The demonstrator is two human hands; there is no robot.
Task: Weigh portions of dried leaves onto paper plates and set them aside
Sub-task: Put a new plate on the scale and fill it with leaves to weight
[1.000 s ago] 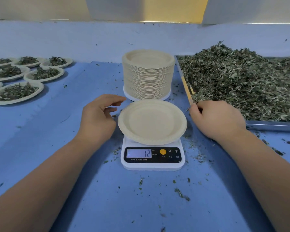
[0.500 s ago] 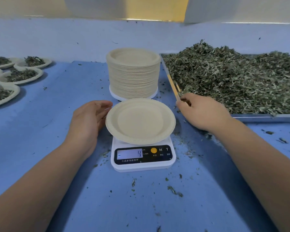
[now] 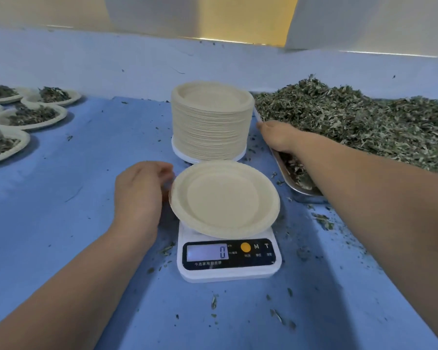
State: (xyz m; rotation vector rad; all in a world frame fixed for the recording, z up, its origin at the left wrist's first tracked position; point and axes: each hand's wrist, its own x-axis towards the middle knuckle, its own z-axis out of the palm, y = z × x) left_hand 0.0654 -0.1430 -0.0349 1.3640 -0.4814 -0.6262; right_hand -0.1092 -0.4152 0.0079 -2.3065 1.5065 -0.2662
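I read a blue table cover (image 3: 61, 210) across the full width of the work area. Its far edge meets a paler blue back surface (image 3: 99, 61). Above that I count 2 white boards (image 3: 142, 13) (image 3: 377, 21), with 1 yellow panel (image 3: 238, 16) between them. A bright light strip (image 3: 225, 41) runs along the panel's base.

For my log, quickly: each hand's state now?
Left hand: open, fingers relaxed beside the plate.
Right hand: cannot be told, fingers hidden at the leaves.

Blue tabletop (image 3: 61, 223), pale bluish back wall (image 3: 86, 59), white panels (image 3: 364, 21) flanking yellow panel (image 3: 225, 16) above, soft even light.
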